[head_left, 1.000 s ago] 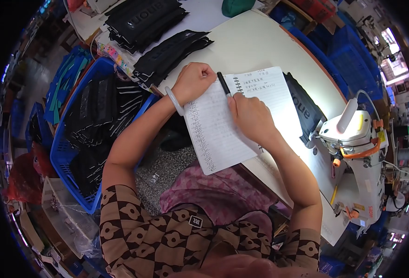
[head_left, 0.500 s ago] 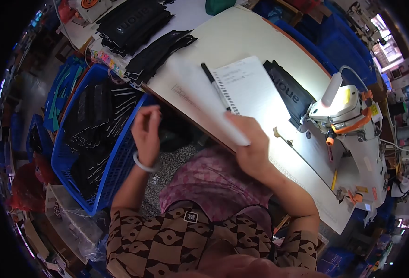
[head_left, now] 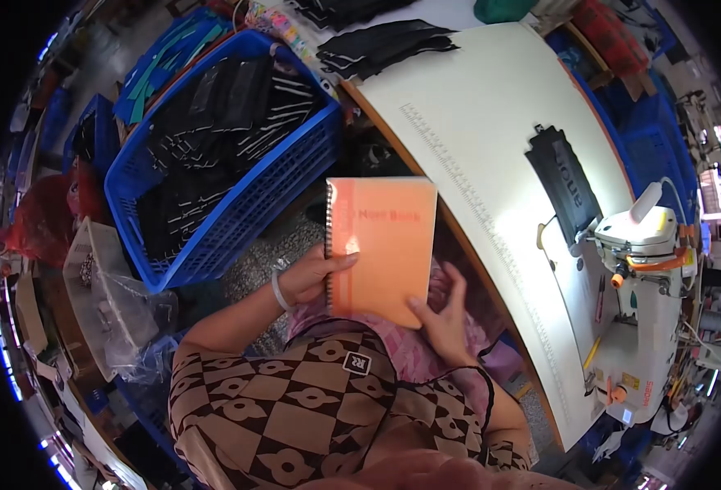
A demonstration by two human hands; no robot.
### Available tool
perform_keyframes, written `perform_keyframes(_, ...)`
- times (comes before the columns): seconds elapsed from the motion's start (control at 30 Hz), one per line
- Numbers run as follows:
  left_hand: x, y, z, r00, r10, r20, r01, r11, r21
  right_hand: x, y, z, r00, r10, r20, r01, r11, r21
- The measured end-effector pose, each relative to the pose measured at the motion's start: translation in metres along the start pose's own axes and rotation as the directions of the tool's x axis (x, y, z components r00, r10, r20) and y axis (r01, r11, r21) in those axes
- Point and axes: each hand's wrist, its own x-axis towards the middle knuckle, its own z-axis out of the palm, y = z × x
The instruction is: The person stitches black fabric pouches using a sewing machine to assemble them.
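An orange spiral-bound notebook (head_left: 383, 253), closed with its cover up, is held upright in front of my body. My left hand (head_left: 313, 273) grips its spiral edge, thumb on the cover. At the lower right corner, my right hand (head_left: 445, 312) pinches the notebook with the thumb on the cover; some of its fingers are hidden behind. The notebook hangs over my lap beside the edge of the white table (head_left: 491, 139). The pen seen earlier cannot be made out.
A blue basket (head_left: 238, 224) of black fabric pieces stands at the left. On the table are a black printed piece (head_left: 565, 184), a black fabric pile (head_left: 385, 45) and a sewing machine (head_left: 642, 237) at the right. A clear plastic bin (head_left: 103, 302) is at the lower left.
The notebook, open on the table before, is now closed and off the table in both hands. My left hand has moved right and taken hold of its spiral edge. The view has shifted.
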Motion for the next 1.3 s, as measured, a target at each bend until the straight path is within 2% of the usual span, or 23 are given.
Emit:
perform_keyframes(0.03,-0.002,-0.007,-0.008,1.0,-0.009,-0.01,0.009,1.0,-0.003,0.0,0.009,0.006,1.0,0.013,0.004,-0.013,1.0,0.003)
perform_keyframes(0.07,-0.001,-0.016,-0.018,0.997,-0.071,-0.043,0.069,0.997,-0.036,0.007,0.016,0.012,0.986,0.106,0.131,-0.112,0.993,0.038)
perform_keyframes(0.13,0.003,-0.034,-0.037,0.978,-0.181,-0.102,0.17,0.979,-0.114,0.027,0.023,0.023,0.883,0.258,0.391,-0.305,0.951,0.06)
perform_keyframes(0.17,0.008,-0.041,-0.045,0.979,-0.175,-0.107,0.161,0.979,-0.122,0.035,0.025,0.028,0.879,0.259,0.401,-0.304,0.951,0.053)
perform_keyframes(0.27,0.035,-0.055,-0.058,0.997,0.008,-0.077,-0.019,0.991,-0.136,0.059,0.024,0.037,0.957,0.108,0.268,-0.084,0.991,-0.1)
perform_keyframes(0.3,0.05,-0.054,-0.061,0.997,0.019,-0.075,-0.03,0.99,-0.14,0.063,0.02,0.037,0.957,0.102,0.273,-0.075,0.991,-0.106)
perform_keyframes(0.4,0.111,-0.034,-0.068,0.988,0.121,-0.092,-0.138,0.968,-0.208,0.059,-0.003,0.027,0.982,-0.099,0.158,0.136,0.961,-0.241)
perform_keyframes(0.43,0.141,-0.03,-0.074,0.984,0.149,-0.102,-0.17,0.953,-0.25,0.06,-0.022,0.02,0.983,-0.105,0.153,0.141,0.959,-0.245)
perform_keyframes(0.47,0.176,-0.029,-0.083,0.979,0.17,-0.111,-0.196,0.937,-0.291,0.059,-0.05,0.008,0.928,-0.178,0.328,0.29,0.896,-0.337)
perform_keyframes(0.5,0.216,-0.031,-0.094,0.959,0.256,-0.125,-0.279,0.932,-0.231,0.059,-0.074,-0.003,0.841,-0.218,0.495,0.441,0.805,-0.396)
perform_keyframes(0.53,0.261,-0.029,-0.108,0.93,0.344,-0.129,-0.363,0.916,-0.17,0.06,-0.091,-0.014,0.847,-0.223,0.482,0.442,0.8,-0.406)
perform_keyframes(0.57,0.329,-0.031,-0.151,0.944,0.269,-0.188,-0.289,0.953,-0.088,0.061,-0.105,-0.025,0.8,-0.336,0.497,0.563,0.708,-0.427)
perform_keyframes(0.6,0.353,-0.005,-0.146,0.948,0.197,-0.248,-0.206,0.979,-0.009,0.067,-0.112,-0.034,0.738,-0.437,0.514,0.666,0.595,-0.45)
perform_keyframes(0.63,0.363,0.0,-0.139,0.958,0.19,-0.217,-0.195,0.981,-0.005,0.077,-0.112,-0.041,0.752,-0.44,0.492,0.655,0.588,-0.475)
perform_keyframes(0.73,0.428,-0.001,-0.113,0.985,0.165,-0.054,-0.156,0.978,0.14,0.104,-0.11,-0.065,0.859,-0.48,0.18,0.494,0.68,-0.542)
perform_keyframes(0.77,0.445,-0.002,-0.106,0.987,0.158,-0.005,-0.154,0.97,0.187,0.112,-0.109,-0.069,0.861,-0.486,0.153,0.48,0.673,-0.563)
perform_keyframes(0.83,0.467,-0.007,-0.1,0.987,0.146,0.072,-0.16,0.947,0.28,0.127,-0.106,-0.069,0.909,-0.387,0.154,0.405,0.737,-0.541)
perform_keyframes(0.87,0.472,-0.01,-0.101,0.985,0.139,0.098,-0.164,0.932,0.322,0.134,-0.104,-0.071,0.929,-0.332,0.164,0.368,0.769,-0.523)
perform_keyframes(1.03,0.435,-0.019,-0.13,0.981,0.112,0.158,-0.181,0.823,0.539,0.141,-0.101,-0.077,0.944,-0.285,0.166,0.33,0.822,-0.465)
perform_keyframes(1.13,0.375,-0.012,-0.14,0.982,0.09,0.168,-0.18,0.729,0.66,0.142,-0.095,-0.074,0.913,-0.376,0.156,0.406,0.811,-0.421)
perform_keyframes(1.3,0.281,0.026,-0.109,0.977,0.084,0.197,-0.211,0.543,0.813,0.136,-0.096,-0.075,0.909,-0.381,0.169,0.416,0.807,-0.419)
